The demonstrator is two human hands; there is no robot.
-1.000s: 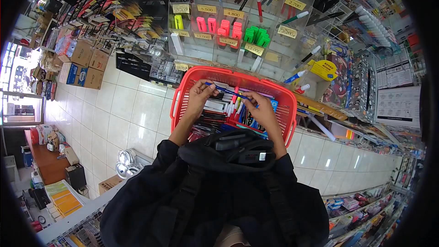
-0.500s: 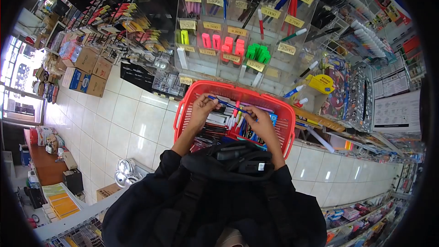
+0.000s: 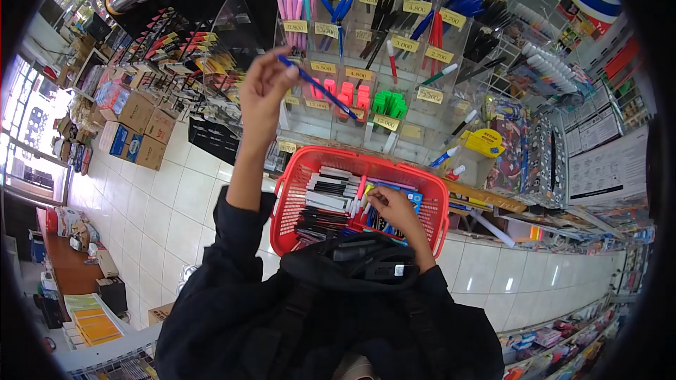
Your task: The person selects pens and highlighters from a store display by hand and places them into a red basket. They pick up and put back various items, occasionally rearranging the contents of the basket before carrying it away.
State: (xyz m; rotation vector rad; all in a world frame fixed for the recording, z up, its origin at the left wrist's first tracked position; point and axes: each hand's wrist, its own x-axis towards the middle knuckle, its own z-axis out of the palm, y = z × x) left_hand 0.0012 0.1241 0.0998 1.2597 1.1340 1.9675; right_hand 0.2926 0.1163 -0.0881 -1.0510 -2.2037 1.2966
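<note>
Currently, the hands are well apart; clock positions are read from the centre of the basket (image 3: 396, 163). The left hand (image 3: 266, 90) is at 11 o'clock, beyond the basket rim, and is clamped on one end of the blue pen (image 3: 318, 91). The pen slants with its free end toward 4 o'clock, across the view of the pink highlighters (image 3: 350, 96); contact with the rack (image 3: 320, 117) cannot be determined. The right hand (image 3: 396, 211) is inside the basket outline, fingers bent at the yellow marker (image 3: 368, 191); whether it grips cannot be determined.

Edges: the lower edge of the rack runs just beside the basket rim at 12 o'clock. The bag (image 3: 348, 265) overlaps the rim at 6 o'clock. Floor (image 3: 211, 205) extends outward at 9 o'clock, and again at 4 o'clock past the right forearm. Cartons (image 3: 144, 125) stand between 9 and 10 o'clock, well apart from the basket.

Basket contents: white markers (image 3: 325, 200) at 9 o'clock; black pens (image 3: 320, 222) at 8 o'clock; a pink marker (image 3: 361, 187) near the centre; a blue pack (image 3: 415, 203) at 3 o'clock.

Rack contents: pink highlighters at 12 o'clock; green highlighters (image 3: 389, 104) between 12 and 1 o'clock; red pens (image 3: 436, 29) in a compartment farther out.
</note>
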